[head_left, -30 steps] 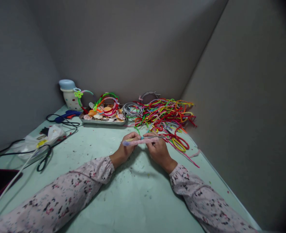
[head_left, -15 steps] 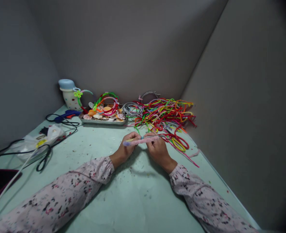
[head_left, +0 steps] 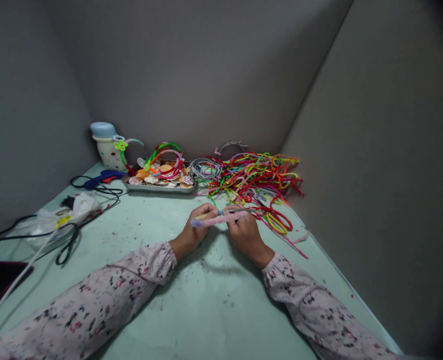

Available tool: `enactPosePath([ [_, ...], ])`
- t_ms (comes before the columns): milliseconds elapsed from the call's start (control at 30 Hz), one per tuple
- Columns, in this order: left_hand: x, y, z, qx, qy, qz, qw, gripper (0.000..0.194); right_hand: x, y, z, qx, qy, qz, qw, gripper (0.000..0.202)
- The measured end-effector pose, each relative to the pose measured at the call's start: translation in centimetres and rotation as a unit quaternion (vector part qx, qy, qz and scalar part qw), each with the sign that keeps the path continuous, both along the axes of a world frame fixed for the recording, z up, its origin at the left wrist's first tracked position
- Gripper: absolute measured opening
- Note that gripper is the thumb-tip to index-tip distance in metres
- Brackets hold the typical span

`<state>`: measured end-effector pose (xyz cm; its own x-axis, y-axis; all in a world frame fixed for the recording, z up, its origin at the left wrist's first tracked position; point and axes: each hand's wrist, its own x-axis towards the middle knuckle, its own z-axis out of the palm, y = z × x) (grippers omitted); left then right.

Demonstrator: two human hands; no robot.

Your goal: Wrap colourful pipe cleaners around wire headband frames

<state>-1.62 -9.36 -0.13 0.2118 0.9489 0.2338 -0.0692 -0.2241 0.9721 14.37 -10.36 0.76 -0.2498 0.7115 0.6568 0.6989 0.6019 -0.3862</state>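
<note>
Over the middle of the table, both hands hold a headband [head_left: 227, 218] wrapped in fuzzy pipe cleaner. Its near side is pink with a purple end, and a small blue patch shows between my fingertips. My left hand [head_left: 196, 226] is closed around the left part, where a yellowish stretch shows. Closed at the right, my right hand [head_left: 244, 231] pinches close to the blue patch, with a thin grey length running past its fingers. The fingers partly hide the far side of the band.
Behind my hands lies a tangled heap of coloured pipe cleaners [head_left: 262, 172], beside grey wire-like hoops [head_left: 206, 170]. A metal tray [head_left: 161, 189] holds shells and wrapped headbands. Further left are a blue-lidded bottle [head_left: 110, 150], a blue tool [head_left: 103, 178], black cable [head_left: 69, 247] and a plastic bag [head_left: 39, 227].
My hands stay in nearly the same place. The fingers of my right hand shift slightly, and a little more of the thin grey length shows beside them.
</note>
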Motion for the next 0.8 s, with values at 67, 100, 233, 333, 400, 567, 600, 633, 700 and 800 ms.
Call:
enactPosePath([
  [67, 0.01, -0.13, 0.16, 0.005, -0.002, 0.0, 1.0, 0.028, 0.05, -0.01, -0.07, 0.012, -0.023, 0.002, 1.0, 0.02],
  [100, 0.01, -0.19, 0.25, 0.007, -0.002, 0.0, 1.0, 0.027, 0.06, -0.02, -0.06, 0.016, -0.026, 0.002, 1.0, 0.02],
  [233, 0.04, -0.32, 0.48, 0.005, -0.003, 0.002, 1.0, 0.027, 0.0, -0.16, 0.28, -0.004, 0.017, -0.001, 1.0, 0.017],
  [333, 0.07, -0.23, 0.35, 0.003, -0.005, 0.004, 1.0, 0.026, -0.07, -0.25, 0.59, -0.024, 0.035, -0.01, 0.999, 0.016],
  [400, 0.06, -0.15, 0.16, 0.006, 0.0, 0.005, 1.0, 0.027, -0.1, -0.26, 0.66, -0.03, 0.038, -0.017, 0.999, 0.016],
  [567, -0.09, -0.04, -0.23, 0.039, 0.003, -0.01, 0.999, 0.028, -0.04, -0.07, 0.4, -0.032, 0.016, -0.027, 0.999, 0.02],
  [600, -0.1, -0.05, -0.26, 0.045, 0.004, -0.012, 0.999, 0.028, -0.01, -0.01, 0.32, -0.031, 0.006, -0.029, 0.999, 0.021],
  [633, -0.11, -0.06, -0.26, 0.05, 0.004, -0.013, 0.999, 0.028, 0.01, 0.04, 0.24, -0.03, -0.004, -0.031, 0.999, 0.021],
  [700, -0.06, -0.12, -0.19, 0.056, 0.005, -0.012, 0.998, 0.027, 0.05, 0.14, 0.15, -0.023, -0.021, -0.035, 0.999, 0.021],
  [800, 0.06, -0.36, 0.13, 0.051, 0.007, -0.004, 0.999, 0.025, -0.02, 0.13, 0.25, -0.017, -0.028, -0.032, 0.999, 0.019],
])
